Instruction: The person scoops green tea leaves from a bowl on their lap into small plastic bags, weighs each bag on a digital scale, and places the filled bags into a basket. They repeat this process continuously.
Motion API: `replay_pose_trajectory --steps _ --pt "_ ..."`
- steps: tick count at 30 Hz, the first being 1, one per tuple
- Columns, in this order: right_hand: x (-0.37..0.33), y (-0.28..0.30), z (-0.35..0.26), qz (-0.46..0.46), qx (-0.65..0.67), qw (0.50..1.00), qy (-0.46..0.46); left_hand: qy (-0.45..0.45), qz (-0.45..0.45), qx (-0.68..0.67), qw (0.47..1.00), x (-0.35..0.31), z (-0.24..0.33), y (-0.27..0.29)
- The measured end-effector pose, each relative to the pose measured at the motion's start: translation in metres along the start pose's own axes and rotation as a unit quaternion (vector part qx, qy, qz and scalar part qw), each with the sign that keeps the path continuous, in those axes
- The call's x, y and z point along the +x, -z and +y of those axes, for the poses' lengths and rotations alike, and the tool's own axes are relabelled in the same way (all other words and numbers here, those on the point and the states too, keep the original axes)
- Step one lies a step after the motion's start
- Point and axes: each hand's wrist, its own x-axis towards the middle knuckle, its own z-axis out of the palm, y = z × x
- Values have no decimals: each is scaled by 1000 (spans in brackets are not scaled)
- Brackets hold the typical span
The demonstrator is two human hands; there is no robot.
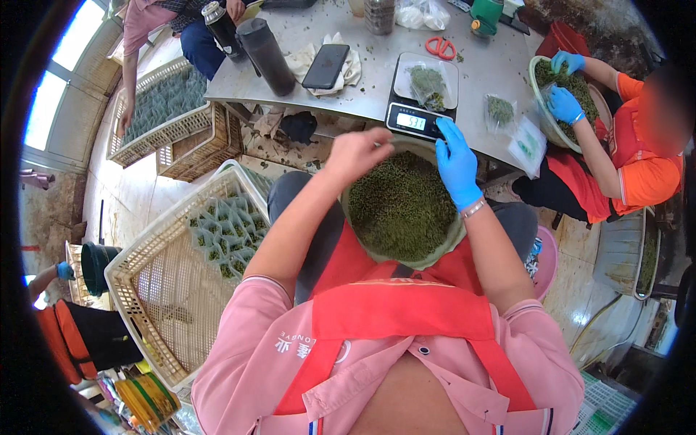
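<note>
A round tub (357,235) full of small green peppercorn-like berries (402,206) rests in my lap. My bare left hand (360,154) hovers over its upper left rim, fingers loosely bent and apart, with nothing visible in them. My right hand (458,161), in a blue glove, stretches its fingers up beside the digital scale (415,120) at the table's near edge, and I see nothing held there. On the scale's pan lies a clear plastic bag (428,85) with some of the green berries inside.
Right of the scale lie another filled bag (500,109) and a packet of bags (527,145). Red scissors (440,48), a phone (325,67) and a dark tumbler (267,56) share the metal table. At left, a crate (170,312) holds filled bags. A gloved co-worker (638,156) sits at right.
</note>
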Motion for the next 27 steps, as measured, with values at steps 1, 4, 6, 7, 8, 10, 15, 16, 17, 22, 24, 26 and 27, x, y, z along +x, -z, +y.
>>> replay_pose_trajectory --steps 1,4,6,7,8,10,15,16,17,22,24,26,27 --pt "8 -7 9 -13 -36 999 14 36 28 -20 999 6 -1 10" --pt "34 -28 16 -62 -124 990 -30 143 80 -80 983 7 -33 6" --pt "54 -38 23 -71 -152 985 -23 163 73 -46 983 6 -36 2" --pt "63 -42 27 -74 -166 983 -18 114 99 -45 987 5 -37 -4" --pt "73 -45 29 -75 -178 981 -13 104 97 -39 989 5 -29 -3" --pt "86 -46 21 -43 -191 980 37 104 91 -9 990 8 -30 -12" --pt "92 -28 -75 -167 -256 936 177 -38 353 157 922 33 -37 -14" --pt "86 -30 -90 -207 -272 920 192 33 268 152 951 32 -33 -12" --pt "79 -35 -97 -214 -245 930 170 104 181 146 967 31 -25 -7" --pt "58 -84 -73 -213 -75 968 105 122 183 121 968 24 -36 -21" --pt "59 -86 -69 -233 -51 970 54 80 251 105 959 21 -49 -25" --pt "60 -73 -76 -172 -9 984 49 137 205 99 964 16 -35 -6" --pt "61 -67 -81 -153 40 985 75 175 197 88 961 15 -30 0"
